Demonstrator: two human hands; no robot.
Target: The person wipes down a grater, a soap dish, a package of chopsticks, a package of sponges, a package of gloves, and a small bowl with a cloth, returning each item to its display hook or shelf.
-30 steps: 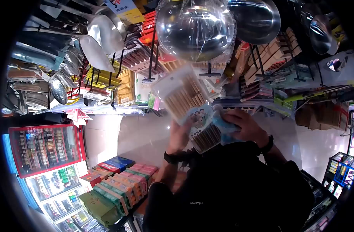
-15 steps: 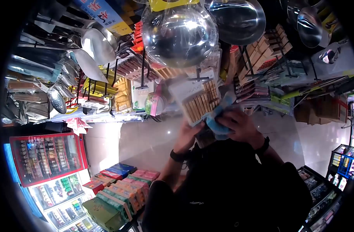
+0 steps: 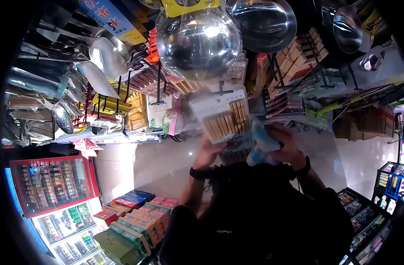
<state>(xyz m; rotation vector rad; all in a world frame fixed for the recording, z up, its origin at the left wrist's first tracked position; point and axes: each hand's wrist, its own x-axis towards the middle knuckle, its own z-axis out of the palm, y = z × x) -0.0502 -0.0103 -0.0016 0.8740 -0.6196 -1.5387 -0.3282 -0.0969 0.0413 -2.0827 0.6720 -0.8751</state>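
A flat pack with a white card point(image 3: 215, 107) and a row of slim wood-coloured pieces is gripped at its lower left by my left hand point(image 3: 206, 152). It is tilted beneath the shelf hooks; the exact kind of the pieces is not clear. Just right of the pack, my right hand point(image 3: 285, 143) is closed around a light blue cloth point(image 3: 263, 145). The cloth hangs in folds beside the pack's right edge. Some of my right fingers are hidden by the cloth and blurred.
Above hang a plastic-wrapped metal bowl point(image 3: 199, 46), a large ladle point(image 3: 263, 26) and a slotted spoon point(image 3: 62, 118). Hooks with wooden goods point(image 3: 294, 59) jut toward me. Behind me to the left are stacked boxes point(image 3: 138, 221) and a red-framed display cooler point(image 3: 54, 183). Cartons point(image 3: 365, 121) stand at right.
The blue cloth has come away to the right from the pack's face with my right hand, baring more of the pack's lower part. The pack stays in my left hand.
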